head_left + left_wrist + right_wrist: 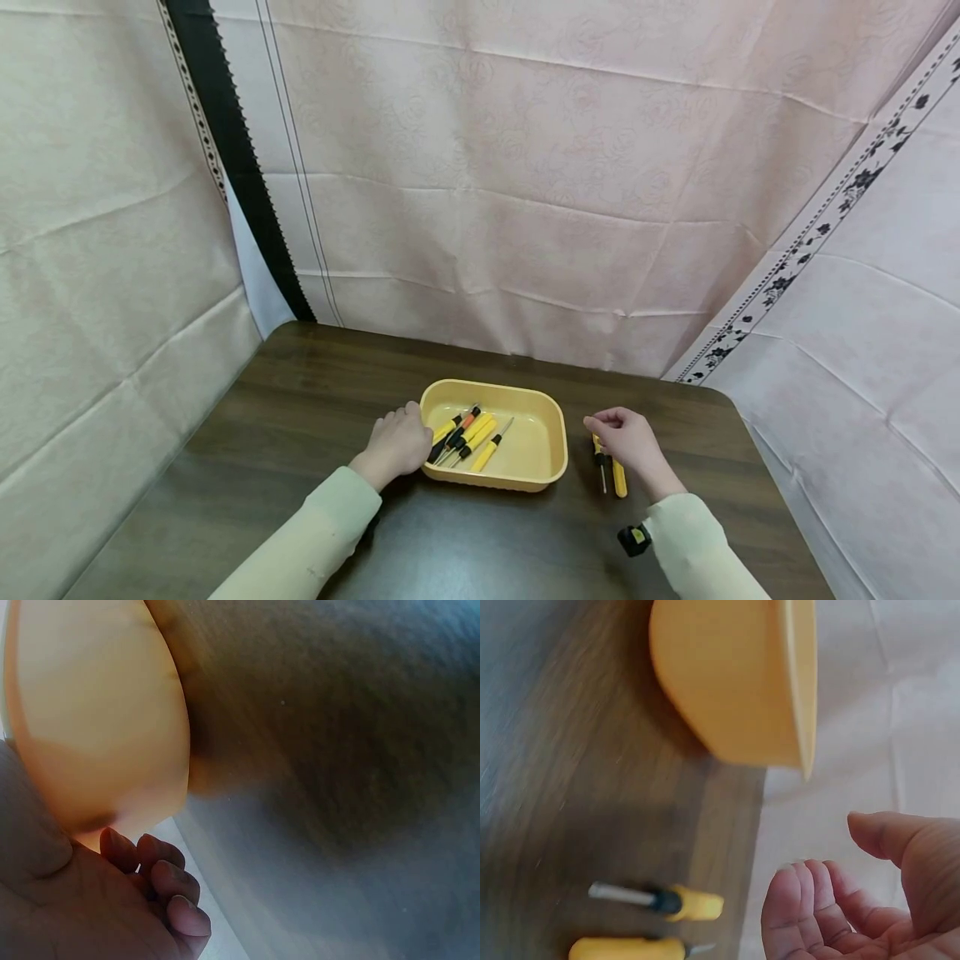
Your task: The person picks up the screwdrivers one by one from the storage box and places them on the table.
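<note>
A yellow plastic tray (pixel 536 437) stands on the table with several screwdrivers (pixel 488 454) lying in its left half; most handles are yellow and black, one is orange-red. My left hand (pixel 401 440) grips the tray's left end, its fingers curled in the left wrist view by the tray wall (pixel 112 712). To the right of the tray, my right hand (pixel 630 437) hovers over two yellow-handled screwdrivers on the table, one with a black collar (pixel 694 903) and one beside it (pixel 622 949). Its thumb stands apart from the fingers, and nothing lies between them.
The dark wooden table (pixel 480 533) ends at a far edge just behind the tray. Pale patterned cloth (pixel 487 208) hangs behind it and on both sides. A small black box (pixel 634 540) sits at my right cuff.
</note>
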Tool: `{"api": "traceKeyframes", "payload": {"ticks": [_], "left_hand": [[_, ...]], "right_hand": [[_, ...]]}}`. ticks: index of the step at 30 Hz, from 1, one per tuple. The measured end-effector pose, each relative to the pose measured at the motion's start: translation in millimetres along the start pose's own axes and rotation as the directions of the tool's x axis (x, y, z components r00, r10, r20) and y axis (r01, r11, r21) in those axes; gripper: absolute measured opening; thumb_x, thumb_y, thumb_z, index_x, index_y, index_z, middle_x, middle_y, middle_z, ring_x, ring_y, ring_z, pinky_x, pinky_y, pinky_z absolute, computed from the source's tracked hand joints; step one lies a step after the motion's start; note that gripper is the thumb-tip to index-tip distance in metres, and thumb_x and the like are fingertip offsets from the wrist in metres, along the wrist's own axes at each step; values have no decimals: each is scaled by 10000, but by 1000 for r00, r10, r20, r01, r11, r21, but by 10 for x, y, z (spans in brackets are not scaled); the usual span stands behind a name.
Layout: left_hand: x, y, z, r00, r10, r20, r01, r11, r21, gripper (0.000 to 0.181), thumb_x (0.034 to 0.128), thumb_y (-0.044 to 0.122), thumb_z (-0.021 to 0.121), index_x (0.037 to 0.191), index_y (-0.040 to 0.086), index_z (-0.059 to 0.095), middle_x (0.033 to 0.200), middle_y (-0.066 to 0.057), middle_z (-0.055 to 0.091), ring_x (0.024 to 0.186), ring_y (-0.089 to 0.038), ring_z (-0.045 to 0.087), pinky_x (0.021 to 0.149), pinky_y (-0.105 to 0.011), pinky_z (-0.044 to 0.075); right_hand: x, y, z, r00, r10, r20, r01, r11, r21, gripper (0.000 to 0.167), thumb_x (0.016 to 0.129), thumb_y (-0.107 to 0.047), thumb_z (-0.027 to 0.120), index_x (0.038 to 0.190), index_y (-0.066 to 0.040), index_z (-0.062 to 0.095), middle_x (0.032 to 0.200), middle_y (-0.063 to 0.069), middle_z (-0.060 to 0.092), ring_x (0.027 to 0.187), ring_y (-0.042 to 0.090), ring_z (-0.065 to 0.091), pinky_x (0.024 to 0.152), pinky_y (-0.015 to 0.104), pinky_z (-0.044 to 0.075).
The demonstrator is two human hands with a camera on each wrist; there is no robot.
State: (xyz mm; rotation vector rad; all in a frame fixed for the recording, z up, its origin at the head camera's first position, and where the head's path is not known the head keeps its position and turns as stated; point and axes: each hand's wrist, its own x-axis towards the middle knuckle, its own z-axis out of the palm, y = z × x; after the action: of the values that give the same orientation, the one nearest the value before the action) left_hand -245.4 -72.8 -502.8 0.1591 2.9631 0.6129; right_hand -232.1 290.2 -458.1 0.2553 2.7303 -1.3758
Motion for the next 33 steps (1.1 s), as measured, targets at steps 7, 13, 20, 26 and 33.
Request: {"api": "traceKeyframes", "payload": {"ticks": [7, 13, 20, 26, 33], "left_hand": [[1, -2, 1, 1000, 5, -8, -5, 1000, -7, 306, 968, 254, 485, 1093, -25, 492, 853, -111, 521, 784, -278, 501, 764, -459, 390], [8, -6, 8, 1000, -3, -4, 3, 1000, -5, 300, 973, 258, 482, 1093, -17, 494, 847, -103, 516, 781, -270, 497, 759, -453, 390], [3, -8, 15, 1000, -3, -10, 3, 1000, -5, 297, 972, 263, 497, 1080, -14, 496, 826, -92, 505, 757, -260, 486, 737, -440, 388], [8, -5, 15, 1000, -2, -12, 2, 1000, -1, 294, 974, 263, 481, 1076, -12, 495, 824, -91, 505, 755, -257, 488, 735, -435, 390], [8, -7, 20, 1000, 0, 0, 0, 1000, -2, 298, 975, 254, 475, 1090, -20, 491, 835, -103, 507, 762, -266, 491, 741, -449, 392]], "right_hand": [[-51, -213, 146, 999, -52, 6, 52, 999, -11, 381, 907, -355, 667, 1087, -21, 630, 956, 126, 639, 788, 241, 657, 702, 378, 545], [-102, -396, 308, 996, -81, 22, 80, 997, 15, 328, 903, -310, 682, 1067, -29, 640, 931, 97, 628, 832, 285, 646, 707, 370, 545], [-96, -476, 524, 996, -74, 53, 73, 997, 15, 296, 882, -313, 709, 1032, -66, 648, 884, 72, 618, 770, 233, 630, 673, 320, 530], [-56, -472, 723, 991, -89, 103, 93, 995, -40, 294, 870, -339, 716, 1005, -86, 652, 837, 56, 617, 713, 199, 596, 635, 313, 510], [-43, -491, 940, 983, -109, 145, 126, 985, -116, 285, 854, -338, 729, 951, -83, 650, 821, 42, 600, 686, 174, 550, 590, 316, 464]]}}
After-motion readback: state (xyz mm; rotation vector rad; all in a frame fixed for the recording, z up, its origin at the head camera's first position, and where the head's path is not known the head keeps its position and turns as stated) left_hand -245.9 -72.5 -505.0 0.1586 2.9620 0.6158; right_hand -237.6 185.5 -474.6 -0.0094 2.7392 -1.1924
